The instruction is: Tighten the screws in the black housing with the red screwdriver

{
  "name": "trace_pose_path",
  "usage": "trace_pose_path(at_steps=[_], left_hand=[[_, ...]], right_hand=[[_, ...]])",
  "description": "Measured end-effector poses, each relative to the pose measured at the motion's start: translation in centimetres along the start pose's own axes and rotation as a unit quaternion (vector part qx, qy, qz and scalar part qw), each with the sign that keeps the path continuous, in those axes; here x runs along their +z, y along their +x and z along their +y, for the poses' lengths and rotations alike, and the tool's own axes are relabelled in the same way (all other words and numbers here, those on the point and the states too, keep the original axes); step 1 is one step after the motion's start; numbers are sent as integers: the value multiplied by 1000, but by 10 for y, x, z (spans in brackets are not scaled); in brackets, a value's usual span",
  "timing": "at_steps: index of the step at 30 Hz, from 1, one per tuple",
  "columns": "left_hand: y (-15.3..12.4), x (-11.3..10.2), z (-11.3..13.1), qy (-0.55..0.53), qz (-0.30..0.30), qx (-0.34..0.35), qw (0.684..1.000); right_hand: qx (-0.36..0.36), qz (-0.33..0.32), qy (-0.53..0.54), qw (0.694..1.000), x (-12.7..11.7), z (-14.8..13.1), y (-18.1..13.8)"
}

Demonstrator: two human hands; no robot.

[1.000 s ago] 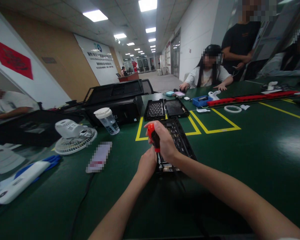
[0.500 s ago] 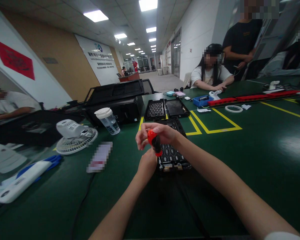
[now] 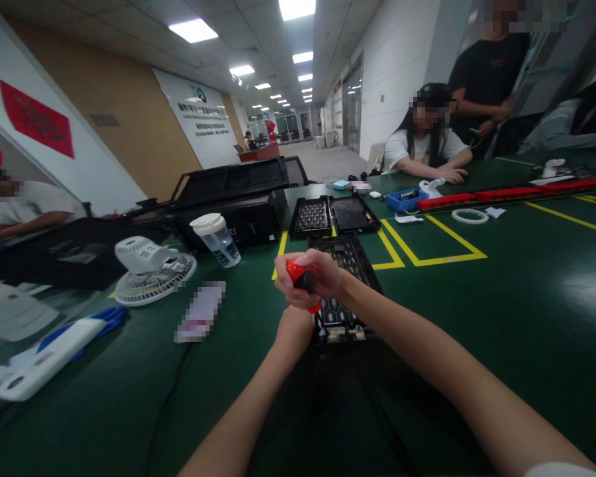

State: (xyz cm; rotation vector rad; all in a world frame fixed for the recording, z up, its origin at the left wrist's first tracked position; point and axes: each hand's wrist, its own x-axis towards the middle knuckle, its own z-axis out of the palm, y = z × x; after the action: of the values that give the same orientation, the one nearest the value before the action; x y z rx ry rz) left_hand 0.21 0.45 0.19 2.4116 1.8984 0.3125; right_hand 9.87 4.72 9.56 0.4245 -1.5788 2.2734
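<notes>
My right hand (image 3: 314, 278) is closed round the red-and-black handle of a screwdriver (image 3: 298, 278), held upright over the near left corner of a black device (image 3: 345, 285) with a honeycomb inside. My left hand (image 3: 294, 329) sits just below it, at the device's near left edge; its fingers are curled on the far side and I cannot see what they hold. The device lies on the green table (image 3: 477, 311).
Two black trays (image 3: 332, 215) lie behind the device inside yellow floor-tape lines. A lidded clear cup (image 3: 216, 238), a white fan (image 3: 151, 265) and a black case (image 3: 228, 199) stand to the left. Other people sit across the table by a blue bin (image 3: 402, 199).
My right hand loosened to the fingertips on the screwdriver handle half a second ago, then wrapped round it again. The view shifted slightly; my left hand stayed at the device's edge.
</notes>
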Motion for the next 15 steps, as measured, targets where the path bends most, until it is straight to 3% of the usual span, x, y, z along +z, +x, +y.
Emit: trace_pose_path(at_steps=[15], left_hand=[[-4, -4, 1, -16, -28, -19, 999]], right_hand=[[-58, 71, -62, 994, 13, 1, -7]])
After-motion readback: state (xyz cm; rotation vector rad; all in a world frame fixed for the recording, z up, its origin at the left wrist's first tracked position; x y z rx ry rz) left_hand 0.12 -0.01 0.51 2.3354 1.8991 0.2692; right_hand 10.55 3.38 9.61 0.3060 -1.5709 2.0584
